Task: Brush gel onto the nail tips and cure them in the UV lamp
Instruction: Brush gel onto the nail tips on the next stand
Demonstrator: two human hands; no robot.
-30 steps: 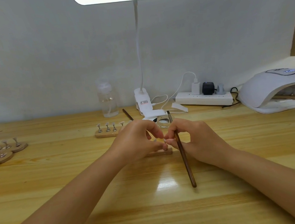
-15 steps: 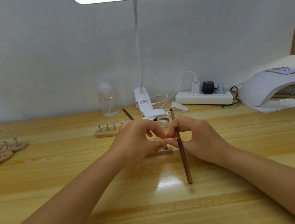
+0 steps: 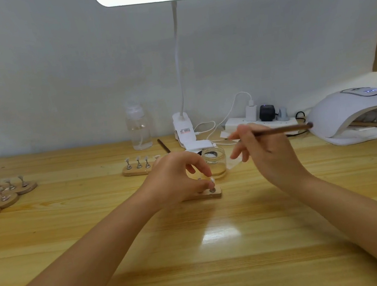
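My left hand pinches a small white nail tip just above the right end of a wooden holder block at the table's middle. My right hand is raised to the right of it and grips a thin brown brush, which lies almost level with its end pointing right. A small glass gel jar stands open just behind the block, between my hands. The white UV lamp sits at the far right with a wooden block inside its opening.
Another wooden block with nail tips on stands lies behind my left hand. Several more such blocks sit at the left edge. A clear bottle, a clip desk lamp, a power strip and a spare brush line the back.
My right hand has lifted away from the block and swung the brush from near upright to almost level. My left hand stays at the block with the nail tip.
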